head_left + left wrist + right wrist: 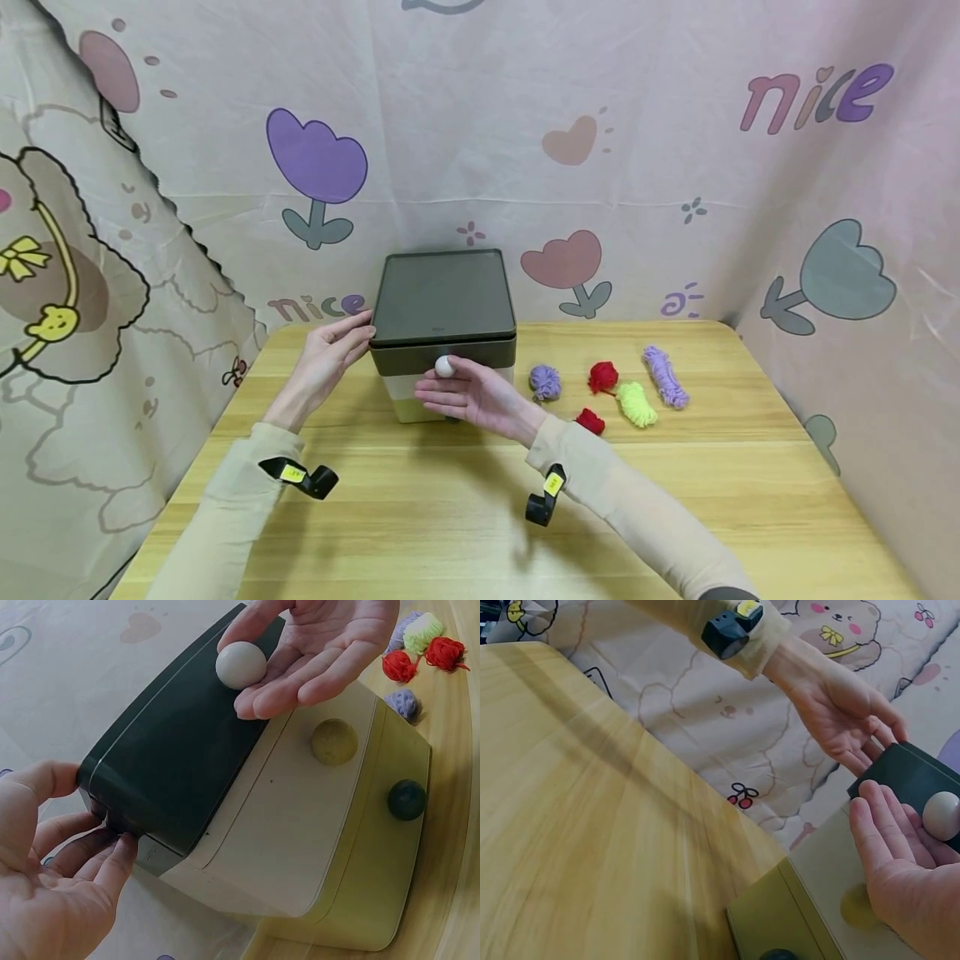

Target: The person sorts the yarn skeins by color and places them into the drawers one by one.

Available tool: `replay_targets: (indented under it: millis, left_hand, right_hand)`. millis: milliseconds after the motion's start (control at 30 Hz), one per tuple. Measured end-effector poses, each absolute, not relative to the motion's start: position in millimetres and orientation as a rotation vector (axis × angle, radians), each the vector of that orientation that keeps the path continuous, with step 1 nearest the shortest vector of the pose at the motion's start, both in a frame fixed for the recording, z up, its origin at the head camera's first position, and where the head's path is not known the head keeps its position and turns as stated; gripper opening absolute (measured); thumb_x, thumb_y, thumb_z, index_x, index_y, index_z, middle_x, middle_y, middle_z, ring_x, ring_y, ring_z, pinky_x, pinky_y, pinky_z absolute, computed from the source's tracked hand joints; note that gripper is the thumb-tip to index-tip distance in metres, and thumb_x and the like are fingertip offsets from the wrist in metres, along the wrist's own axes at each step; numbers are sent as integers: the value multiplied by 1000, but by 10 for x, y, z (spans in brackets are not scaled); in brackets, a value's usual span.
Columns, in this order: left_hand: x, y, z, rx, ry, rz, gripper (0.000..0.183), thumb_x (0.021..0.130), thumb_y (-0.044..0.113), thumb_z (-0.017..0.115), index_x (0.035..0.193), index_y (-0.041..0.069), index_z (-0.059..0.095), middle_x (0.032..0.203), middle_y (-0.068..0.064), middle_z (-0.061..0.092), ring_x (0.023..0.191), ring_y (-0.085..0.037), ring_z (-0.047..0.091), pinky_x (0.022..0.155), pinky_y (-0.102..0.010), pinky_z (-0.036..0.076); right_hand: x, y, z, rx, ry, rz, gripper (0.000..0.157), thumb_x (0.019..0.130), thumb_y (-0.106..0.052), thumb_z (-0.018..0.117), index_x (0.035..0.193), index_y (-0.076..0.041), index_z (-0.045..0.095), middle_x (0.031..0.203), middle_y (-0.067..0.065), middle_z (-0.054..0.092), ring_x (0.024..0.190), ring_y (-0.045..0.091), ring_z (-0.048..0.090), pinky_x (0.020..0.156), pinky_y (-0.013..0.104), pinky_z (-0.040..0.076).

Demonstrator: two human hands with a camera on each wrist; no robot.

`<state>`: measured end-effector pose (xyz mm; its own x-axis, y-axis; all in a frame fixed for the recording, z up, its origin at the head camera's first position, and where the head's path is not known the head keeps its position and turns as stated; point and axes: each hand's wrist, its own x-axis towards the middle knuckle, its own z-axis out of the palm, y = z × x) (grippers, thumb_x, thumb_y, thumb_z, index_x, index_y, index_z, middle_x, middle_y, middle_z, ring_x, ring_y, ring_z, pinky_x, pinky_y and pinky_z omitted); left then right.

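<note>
A small drawer box (442, 292) stands at the back of the table, its dark green top tier over a cream one and a yellow one. My left hand (324, 358) grips the top tier at its left side, thumb near the upper edge and fingers lower down. At the front, my right hand (483, 400) pinches the round white knob (241, 665) of the top tier between thumb and fingers, palm turned up. Below it sit a yellow knob (334, 742) on the cream drawer and a dark green knob (406, 799) on the yellow drawer.
Right of the box lie a purple yarn ball (545, 382), a red yarn bundle (603, 377), another red bundle (590, 421), a yellow-green skein (637, 404) and a long lilac skein (665, 377). A patterned cloth (637, 167) hangs behind the wooden table (420, 533).
</note>
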<state>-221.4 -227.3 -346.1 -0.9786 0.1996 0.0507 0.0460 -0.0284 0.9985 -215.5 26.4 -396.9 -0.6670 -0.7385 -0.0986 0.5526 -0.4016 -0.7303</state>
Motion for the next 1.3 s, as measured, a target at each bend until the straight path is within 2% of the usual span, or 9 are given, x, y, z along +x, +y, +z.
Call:
replay_targets:
  millis: [333,700,1000,1300]
  left_hand:
    - [-2225,-2275,-3452,252,2071,2195,60,89,17,55,138,-2,26,149,-17,15,127,-11,38,92,-10,44]
    - [-2222,-2303,-3467,286,2032,2190,58,89,16,53,139,0,27,150,-15,13,128,-11,37,93,-11,43]
    - [-2233,-2303,-3482,300,2000,2214,57,89,13,53,138,-2,27,150,-15,13,118,-1,45,93,-11,44]
    - [-2235,-2314,-3479,298,2011,2202,57,90,15,53,139,0,27,150,-14,13,124,-6,41,93,-11,44]
  right_hand:
    - [-2031,271,-3969,-317,968,-2105,54,90,-36,48,126,4,43,118,17,59,114,30,53,102,39,41]
    - [-1850,302,-3978,-318,991,-2078,49,90,-36,48,121,2,47,114,15,61,113,30,54,102,40,41]
    - [-1690,330,-3982,-286,987,-2055,51,90,-35,49,123,4,45,115,17,60,113,31,53,102,39,41]
    - [-1566,366,-3999,-305,977,-2041,47,90,-35,47,119,2,49,116,17,60,114,31,53,101,39,41]
